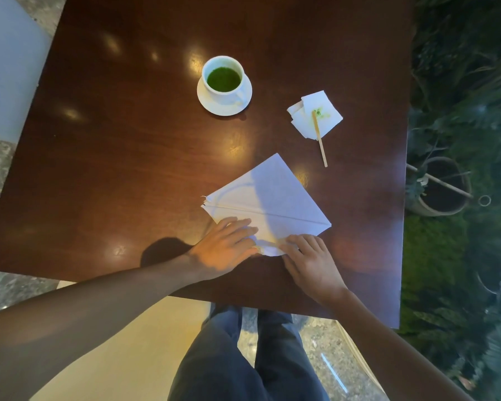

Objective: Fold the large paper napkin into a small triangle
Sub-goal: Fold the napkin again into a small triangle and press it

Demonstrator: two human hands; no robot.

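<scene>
A large white paper napkin (268,198) lies on the dark wooden table (128,157), turned like a diamond, with a straight crease running across it from left to right. My left hand (224,248) rests flat on its near-left part, fingers spread over the paper. My right hand (311,260) pinches the napkin's near corner, which is slightly lifted and crumpled between the fingertips. Both hands hide the nearest tip of the napkin.
A white cup of green drink (223,79) on a saucer (237,107) stands farther back. To the right lies a small stained napkin (315,114) with a wooden stirrer (320,141) across it. Potted plants (440,186) stand beyond the table's right edge.
</scene>
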